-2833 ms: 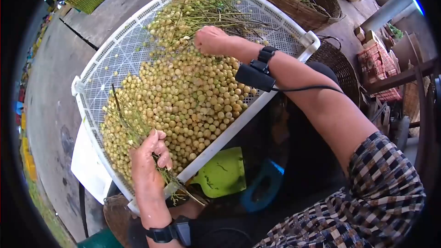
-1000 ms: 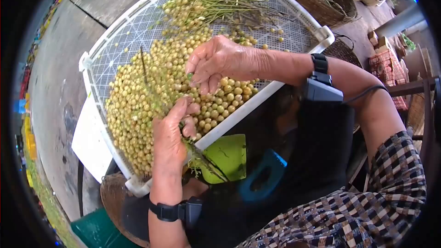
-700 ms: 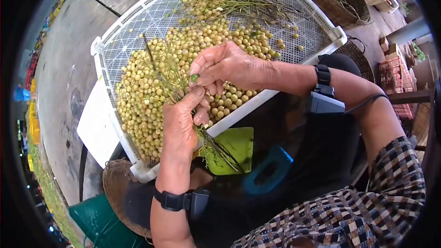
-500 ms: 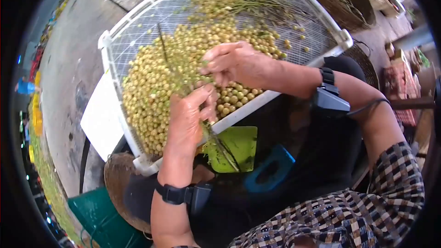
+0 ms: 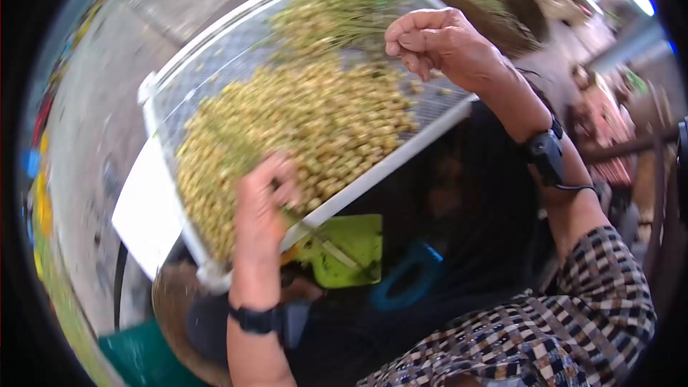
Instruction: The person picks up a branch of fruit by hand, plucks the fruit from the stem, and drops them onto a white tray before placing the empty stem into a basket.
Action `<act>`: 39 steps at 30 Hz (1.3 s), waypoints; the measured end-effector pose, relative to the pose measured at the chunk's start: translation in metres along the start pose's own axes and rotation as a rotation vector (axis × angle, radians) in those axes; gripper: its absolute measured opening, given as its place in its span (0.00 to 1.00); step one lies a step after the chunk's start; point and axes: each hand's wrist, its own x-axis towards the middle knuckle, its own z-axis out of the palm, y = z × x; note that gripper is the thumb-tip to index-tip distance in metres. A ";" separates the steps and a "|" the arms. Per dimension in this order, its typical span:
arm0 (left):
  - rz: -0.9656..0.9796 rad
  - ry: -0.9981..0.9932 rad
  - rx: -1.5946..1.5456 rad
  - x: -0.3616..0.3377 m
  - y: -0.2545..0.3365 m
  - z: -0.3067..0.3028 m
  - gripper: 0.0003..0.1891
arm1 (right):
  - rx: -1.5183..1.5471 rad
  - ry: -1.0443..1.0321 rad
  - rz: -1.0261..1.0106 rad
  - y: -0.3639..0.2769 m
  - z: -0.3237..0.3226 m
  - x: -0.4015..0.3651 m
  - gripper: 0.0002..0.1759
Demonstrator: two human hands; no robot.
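A white slatted tray [image 5: 165,79] holds a broad heap of small round yellow-green fruits [image 5: 308,115]. My left hand [image 5: 261,197], at the tray's near left, is closed round a bunch of thin stalks [image 5: 326,244]. Their ends stick out below the fist, above a lime-green dustpan-like piece [image 5: 365,229]. Over the tray's right side my right hand [image 5: 441,43] is raised, fingers curled together; whatever they may hold is hidden. Close to its fingertips lies a pile of green stems [image 5: 351,25] at the tray's far end.
A blue plastic handle-shaped thing [image 5: 408,276] lies below the tray, near my lap. Woven baskets stand at the far right [image 5: 494,0] and lower left [image 5: 172,301]. Beside the lower-left basket is a teal container [image 5: 143,358]. A white sheet [image 5: 147,208] leans by the tray's left side.
My right hand has moved away from the left one, up and to the right over the tray. The left hand still grips the stalks and is slightly lower. The whole view has shifted and blurred.
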 end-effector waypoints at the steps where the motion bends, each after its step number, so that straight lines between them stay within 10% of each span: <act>1: 0.021 0.031 0.041 -0.004 0.002 0.005 0.03 | -0.030 0.057 0.002 -0.005 -0.025 -0.012 0.09; 10: 0.157 0.001 0.115 -0.007 -0.001 0.010 0.05 | -1.626 0.158 0.415 0.038 -0.177 -0.078 0.09; 12: 0.119 0.005 0.122 -0.006 -0.001 0.011 0.04 | -1.400 0.358 -0.044 0.046 -0.161 -0.058 0.09; 17: 0.026 0.015 0.111 -0.001 -0.008 0.008 0.07 | -1.043 -0.054 -0.187 0.072 -0.071 0.038 0.08; 26: 0.020 0.040 0.104 0.001 -0.009 0.008 0.06 | -1.323 0.094 0.158 0.121 -0.005 0.100 0.08; 30: 0.010 0.044 0.035 -0.001 -0.009 0.006 0.07 | -0.679 0.088 0.231 0.091 -0.028 0.096 0.05; 39: 0.031 0.076 0.068 0.005 -0.019 0.021 0.07 | -0.301 -0.241 0.116 0.062 0.044 0.032 0.08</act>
